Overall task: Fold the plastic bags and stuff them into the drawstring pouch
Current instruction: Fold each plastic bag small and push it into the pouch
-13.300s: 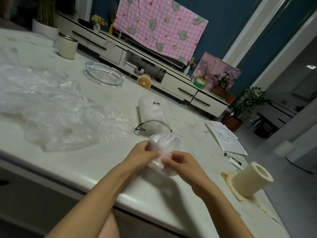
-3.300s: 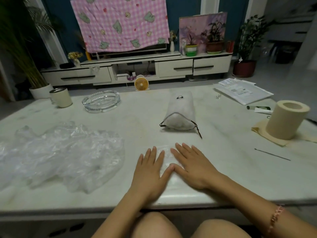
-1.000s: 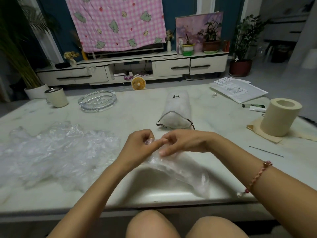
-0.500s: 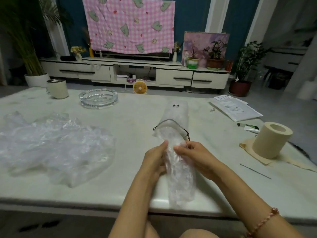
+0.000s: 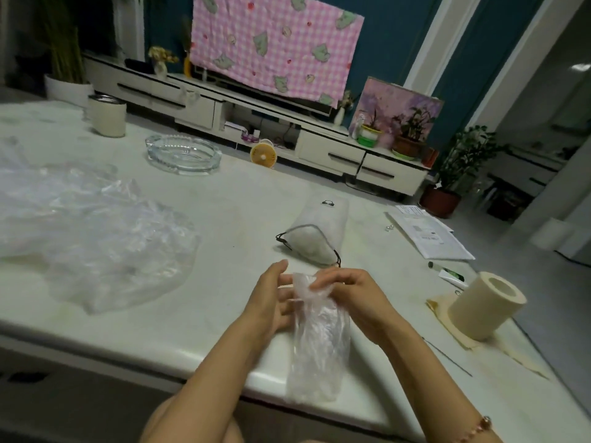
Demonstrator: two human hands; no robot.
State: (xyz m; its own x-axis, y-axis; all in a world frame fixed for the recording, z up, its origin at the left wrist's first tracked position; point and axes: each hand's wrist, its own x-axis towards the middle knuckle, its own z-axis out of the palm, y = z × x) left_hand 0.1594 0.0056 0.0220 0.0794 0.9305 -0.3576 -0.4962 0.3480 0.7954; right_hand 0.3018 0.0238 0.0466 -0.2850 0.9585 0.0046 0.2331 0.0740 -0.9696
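- A loose heap of clear crinkled plastic bags [image 5: 89, 231] waits on the white marble-look table [image 5: 224, 203], at 9 o'clock from the hands. It is well apart from them and untouched for now.
- The left hand [image 5: 271, 302] is spread fairly wide, thumb up, with straightish fingers laid against the side of the bag being worked.
- That long clear plastic bag [image 5: 316, 340], flattened into a narrow strip, hangs from the hands toward 6 o'clock, over the table's near edge.
- The right hand [image 5: 351, 302] pinches the strip's top end with curled fingers.
- The step looks like rolling or folding the strip from the top down. It probably goes best with the air pressed out at each turn, the edges squared and the bundle narrower than the pouch mouth.
- The white mesh drawstring pouch [image 5: 316, 231] lies at 12 o'clock, just beyond the hands. Its dark-corded mouth faces them and it already looks partly filled.
- A small black logo [image 5: 327, 203] sits on the pouch's far end, too small to read.
- At 2 o'clock a white printed paper sheet [image 5: 428, 238] carries a label, and its text is illegible.
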